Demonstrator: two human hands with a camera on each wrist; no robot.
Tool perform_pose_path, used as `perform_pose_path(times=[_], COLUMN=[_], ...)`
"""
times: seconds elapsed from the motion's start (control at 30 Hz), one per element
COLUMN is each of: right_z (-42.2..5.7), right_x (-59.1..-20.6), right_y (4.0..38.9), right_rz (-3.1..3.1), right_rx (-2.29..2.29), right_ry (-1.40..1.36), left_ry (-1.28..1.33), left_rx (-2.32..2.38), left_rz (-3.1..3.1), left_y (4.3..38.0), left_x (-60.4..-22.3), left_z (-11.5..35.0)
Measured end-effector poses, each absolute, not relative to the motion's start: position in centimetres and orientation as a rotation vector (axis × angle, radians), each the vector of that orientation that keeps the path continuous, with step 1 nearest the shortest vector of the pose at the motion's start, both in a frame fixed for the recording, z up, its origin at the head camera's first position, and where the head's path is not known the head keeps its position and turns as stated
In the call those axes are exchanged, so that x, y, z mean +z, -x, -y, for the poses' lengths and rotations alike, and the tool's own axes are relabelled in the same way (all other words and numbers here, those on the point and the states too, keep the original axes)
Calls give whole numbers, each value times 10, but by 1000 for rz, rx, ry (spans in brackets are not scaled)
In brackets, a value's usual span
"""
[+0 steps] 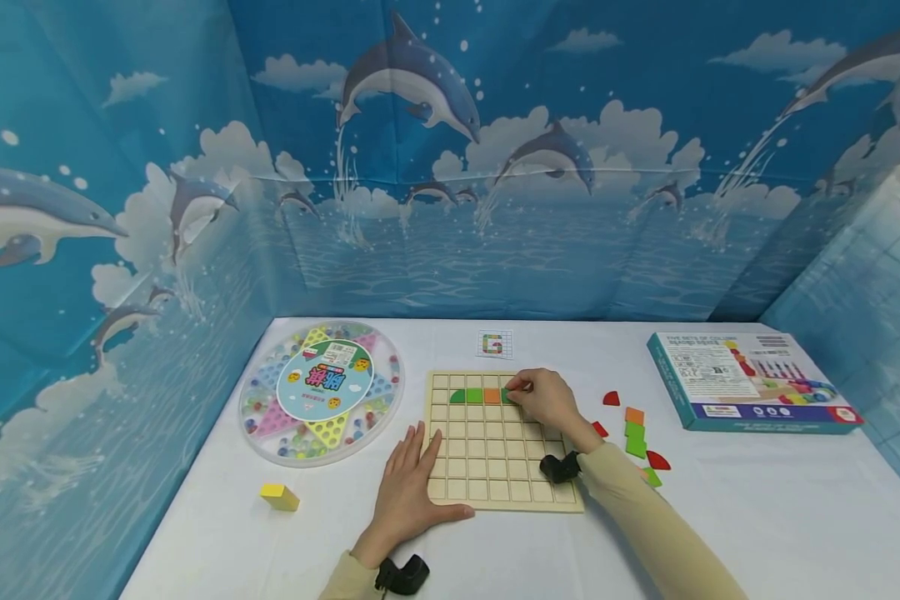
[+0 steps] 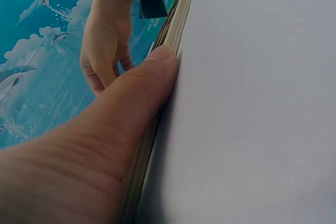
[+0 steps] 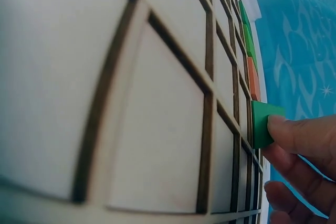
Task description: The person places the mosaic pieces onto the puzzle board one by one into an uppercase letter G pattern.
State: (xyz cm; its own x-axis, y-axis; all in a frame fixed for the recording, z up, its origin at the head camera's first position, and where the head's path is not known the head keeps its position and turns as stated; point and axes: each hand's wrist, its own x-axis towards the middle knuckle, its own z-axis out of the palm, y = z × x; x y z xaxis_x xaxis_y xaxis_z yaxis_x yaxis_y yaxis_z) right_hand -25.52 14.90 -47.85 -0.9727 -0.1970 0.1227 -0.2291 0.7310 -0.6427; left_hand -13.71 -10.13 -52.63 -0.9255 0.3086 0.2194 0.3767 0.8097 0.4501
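A wooden grid board (image 1: 487,467) lies on the table between the two hands. In its second row from the back sit a green quarter-round piece (image 1: 458,396), a light green square (image 1: 475,396) and an orange square (image 1: 492,396). Just right of these, my right hand (image 1: 547,400) pinches a green piece (image 3: 262,124) between thumb and finger, at a cell. Its full outline is partly covered by the fingers. My left hand (image 1: 408,492) rests at the board's front left corner, fingers spread, its thumb (image 2: 142,82) against the front edge.
Loose red, orange and green pieces (image 1: 635,442) lie right of the board. A small pattern card (image 1: 494,344) is behind it. A round marble game (image 1: 322,393) and a yellow block (image 1: 280,497) stand left; a boxed set (image 1: 753,379) lies at the back right.
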Motion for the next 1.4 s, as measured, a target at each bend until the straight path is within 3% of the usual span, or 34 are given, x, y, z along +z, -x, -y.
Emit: perform_pose_path(times=[0.87, 1.1, 1.4], right_z=[-153, -176, -230], right_x=[-478, -471, -452], right_y=[254, 245, 221], right_rz=[2925, 2938, 2858], right_rx=[899, 1083, 1094], right_ry=[-392, -595, -382], left_ry=[552, 542, 554], left_rx=[-783, -785, -763], left_rz=[2878, 2896, 2871], left_y=[138, 136, 137], left_x=[-527, -527, -527], left_z=[100, 100, 102])
